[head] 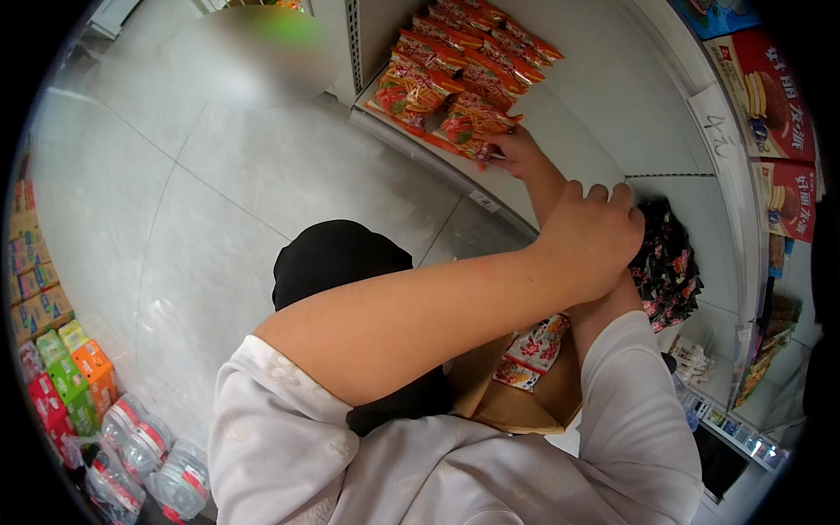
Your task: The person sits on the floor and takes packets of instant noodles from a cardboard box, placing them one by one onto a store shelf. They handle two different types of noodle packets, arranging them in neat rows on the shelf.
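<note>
My right hand (510,152) grips the edge of an orange snack packet (462,125) at the front of a white shelf. Similar orange packets (413,88) lie in rows behind and beside it. My left arm crosses over my right arm, and my left hand (600,226) lies over the right forearm with curled fingers; its fingertips are hidden. Below my arms, an open cardboard box (518,410) holds white and red packets (535,351). Black packets (666,269) are piled on the shelf, to the right of my left hand.
The shelf's front edge (420,154) runs beside the grey tiled floor (216,197). Red snack boxes (761,98) stand on a higher shelf at right. Large plastic bottles (147,446) and drink cartons (72,377) stand on the floor at lower left.
</note>
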Demonstrator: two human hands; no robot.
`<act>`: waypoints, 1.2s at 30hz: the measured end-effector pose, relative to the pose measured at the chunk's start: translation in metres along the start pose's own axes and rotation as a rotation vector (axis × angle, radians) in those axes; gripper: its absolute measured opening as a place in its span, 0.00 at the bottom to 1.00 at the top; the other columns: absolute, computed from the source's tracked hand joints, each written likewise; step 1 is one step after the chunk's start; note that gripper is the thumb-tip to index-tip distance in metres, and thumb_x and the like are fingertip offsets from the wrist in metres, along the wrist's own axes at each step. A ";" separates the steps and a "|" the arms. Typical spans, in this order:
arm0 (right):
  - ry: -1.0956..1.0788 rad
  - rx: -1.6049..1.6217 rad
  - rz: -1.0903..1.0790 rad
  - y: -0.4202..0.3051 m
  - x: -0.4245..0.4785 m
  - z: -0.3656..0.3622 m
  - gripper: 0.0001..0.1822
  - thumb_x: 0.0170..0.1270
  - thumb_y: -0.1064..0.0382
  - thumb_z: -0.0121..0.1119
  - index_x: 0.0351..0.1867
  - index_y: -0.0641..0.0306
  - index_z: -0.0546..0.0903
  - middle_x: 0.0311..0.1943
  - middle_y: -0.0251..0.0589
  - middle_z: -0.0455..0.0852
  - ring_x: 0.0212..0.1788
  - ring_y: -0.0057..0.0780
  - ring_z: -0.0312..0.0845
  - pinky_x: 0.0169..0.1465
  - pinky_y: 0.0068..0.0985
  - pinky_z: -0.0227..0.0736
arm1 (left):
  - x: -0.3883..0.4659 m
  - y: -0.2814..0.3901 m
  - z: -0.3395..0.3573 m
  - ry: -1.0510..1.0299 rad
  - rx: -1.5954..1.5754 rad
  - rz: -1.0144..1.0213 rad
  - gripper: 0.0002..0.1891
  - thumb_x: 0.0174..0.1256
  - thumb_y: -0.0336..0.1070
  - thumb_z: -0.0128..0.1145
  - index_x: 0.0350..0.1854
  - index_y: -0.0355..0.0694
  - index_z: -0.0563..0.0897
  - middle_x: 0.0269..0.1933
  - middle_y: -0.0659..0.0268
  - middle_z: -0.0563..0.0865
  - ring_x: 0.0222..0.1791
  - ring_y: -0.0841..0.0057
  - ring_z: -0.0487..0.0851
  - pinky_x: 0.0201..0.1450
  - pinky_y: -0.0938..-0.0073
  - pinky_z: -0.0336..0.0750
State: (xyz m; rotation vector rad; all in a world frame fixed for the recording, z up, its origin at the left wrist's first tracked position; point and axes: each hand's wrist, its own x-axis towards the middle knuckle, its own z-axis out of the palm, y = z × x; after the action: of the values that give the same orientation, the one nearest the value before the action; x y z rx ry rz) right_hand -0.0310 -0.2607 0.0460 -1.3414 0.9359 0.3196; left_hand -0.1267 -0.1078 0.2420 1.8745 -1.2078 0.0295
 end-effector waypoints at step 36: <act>0.572 -0.665 -0.403 0.240 -0.315 -0.115 0.08 0.59 0.68 0.60 0.37 0.66 0.86 0.37 0.57 0.88 0.42 0.53 0.85 0.47 0.42 0.79 | -0.054 0.045 0.039 -0.959 0.263 0.133 0.17 0.73 0.48 0.53 0.36 0.39 0.86 0.35 0.51 0.87 0.43 0.50 0.84 0.46 0.49 0.78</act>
State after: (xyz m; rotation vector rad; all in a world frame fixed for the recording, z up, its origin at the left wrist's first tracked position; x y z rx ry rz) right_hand -0.4342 -0.2101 0.1176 -2.2680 1.0321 -0.0934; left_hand -0.2049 -0.1011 0.2234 2.0854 -2.0368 -0.7450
